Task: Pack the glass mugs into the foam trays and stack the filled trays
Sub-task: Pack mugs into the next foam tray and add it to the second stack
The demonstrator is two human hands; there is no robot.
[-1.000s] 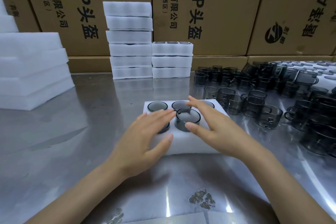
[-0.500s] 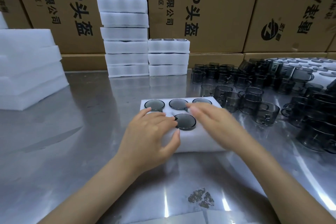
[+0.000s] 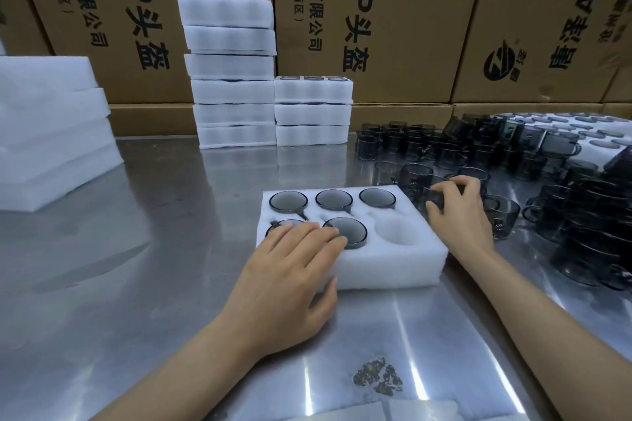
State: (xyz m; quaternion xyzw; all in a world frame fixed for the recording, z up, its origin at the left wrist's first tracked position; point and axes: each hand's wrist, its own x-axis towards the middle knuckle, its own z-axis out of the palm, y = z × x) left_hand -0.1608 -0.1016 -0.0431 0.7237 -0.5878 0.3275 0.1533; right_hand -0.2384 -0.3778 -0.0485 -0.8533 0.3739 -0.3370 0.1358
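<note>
A white foam tray (image 3: 393, 267) lies on the steel table in front of me. Smoky glass mugs sit in its back three pockets (image 3: 333, 199) and in the front left and front middle pockets (image 3: 345, 231). The front right pocket (image 3: 396, 231) holds nothing. My left hand (image 3: 290, 270) rests flat on the tray's front left corner, fingers over the front left mug, thumb against the tray's front wall. My right hand (image 3: 458, 212) is just right of the tray, with its fingers curled round a loose glass mug (image 3: 431, 195).
Many loose smoky mugs (image 3: 513, 161) crowd the table's right side. Two stacks of filled trays (image 3: 232, 79) (image 3: 313, 111) stand at the back before cardboard boxes. Foam sheets (image 3: 51, 133) are piled at the left. A worn patch (image 3: 378, 376) marks the table near me.
My right hand left the tray and moved right to the loose mugs, closing on one. My left hand slid to the tray's front left corner. The front middle mug sits lower in its pocket.
</note>
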